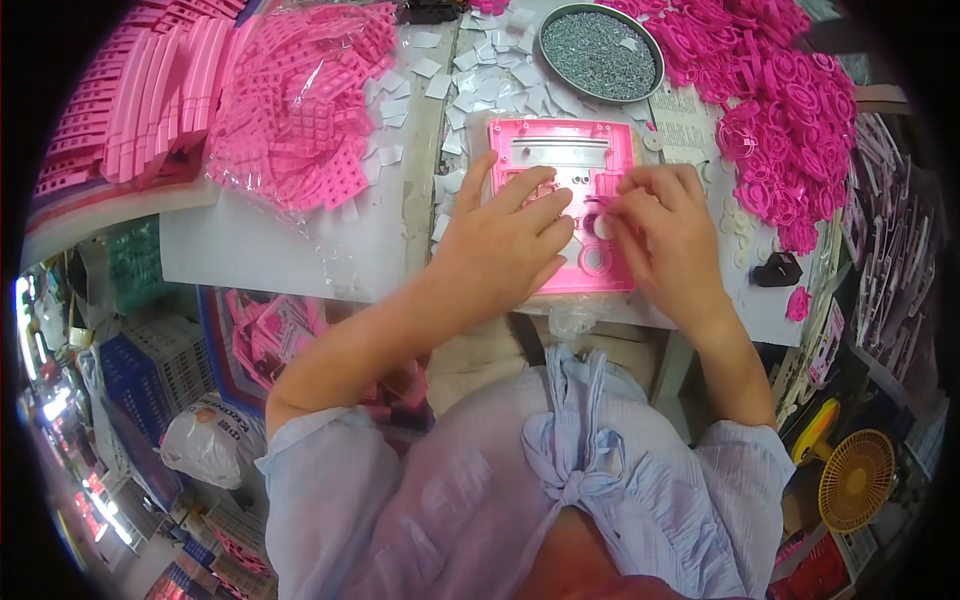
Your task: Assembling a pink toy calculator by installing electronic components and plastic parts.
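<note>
A pink plastic housing [622, 275] lies open side up on the table before me, with a silvery strip near its far edge. My left hand [505, 235] rests on its left half, fingers stretched out and apart. Over its right half, my right hand [668, 225] has its fingertips pinched together at a small white disc [603, 227]. Part of that disc is hidden by the fingers. Nearer to me, a round pink ring [595, 261] shows in the housing.
A round tin [545, 40] of small metal screws stands beyond, among scattered white paper squares [480, 90]. Magenta rings [780, 130] are heaped at right, near white rings [740, 228] and a black block [777, 269]. Bagged pink grids [300, 100] and stacked pink strips [165, 110] lie left.
</note>
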Motion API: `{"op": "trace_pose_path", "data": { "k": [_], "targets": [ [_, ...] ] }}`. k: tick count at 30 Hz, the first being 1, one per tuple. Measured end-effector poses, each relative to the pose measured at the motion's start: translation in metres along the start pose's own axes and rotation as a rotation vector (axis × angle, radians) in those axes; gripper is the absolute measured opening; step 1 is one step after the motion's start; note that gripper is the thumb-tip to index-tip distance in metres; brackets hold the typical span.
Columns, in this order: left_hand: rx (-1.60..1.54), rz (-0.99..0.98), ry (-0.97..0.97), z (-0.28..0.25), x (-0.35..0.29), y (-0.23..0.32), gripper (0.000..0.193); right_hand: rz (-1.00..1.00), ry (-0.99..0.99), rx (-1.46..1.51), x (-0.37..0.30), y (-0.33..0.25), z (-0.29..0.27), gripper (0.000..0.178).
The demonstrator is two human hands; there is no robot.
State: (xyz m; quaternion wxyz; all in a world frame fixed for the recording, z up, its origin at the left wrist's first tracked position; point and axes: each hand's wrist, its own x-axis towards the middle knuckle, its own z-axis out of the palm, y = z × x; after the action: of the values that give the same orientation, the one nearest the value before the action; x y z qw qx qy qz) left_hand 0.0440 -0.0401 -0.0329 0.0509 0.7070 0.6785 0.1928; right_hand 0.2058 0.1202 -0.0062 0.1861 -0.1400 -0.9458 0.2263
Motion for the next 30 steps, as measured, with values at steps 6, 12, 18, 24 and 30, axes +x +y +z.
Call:
{"op": "trace_pose_path", "data": {
  "k": [6,12,18,24,30],
  "targets": [
    [-0.037,-0.015,0.022,0.002,0.002,0.0,0.032,-0.016,0.004,-0.125,0.003,-0.001,0.023,0.021],
    [-0.066,-0.023,0.021,0.004,0.002,-0.003,0.032,0.06,-0.026,-0.219,0.003,-0.012,0.025,0.018],
    [-0.069,-0.027,0.006,0.003,0.001,-0.004,0.032,0.005,-0.097,-0.106,0.011,-0.001,0.018,0.019],
    [-0.077,-0.024,-0.012,0.003,0.003,-0.003,0.031,0.004,-0.05,-0.102,0.005,0.003,0.027,0.02],
    [-0.07,-0.019,-0.017,0.003,0.004,-0.004,0.031,0.002,-0.089,-0.152,0.015,0.002,0.022,0.021]
  ]
}}
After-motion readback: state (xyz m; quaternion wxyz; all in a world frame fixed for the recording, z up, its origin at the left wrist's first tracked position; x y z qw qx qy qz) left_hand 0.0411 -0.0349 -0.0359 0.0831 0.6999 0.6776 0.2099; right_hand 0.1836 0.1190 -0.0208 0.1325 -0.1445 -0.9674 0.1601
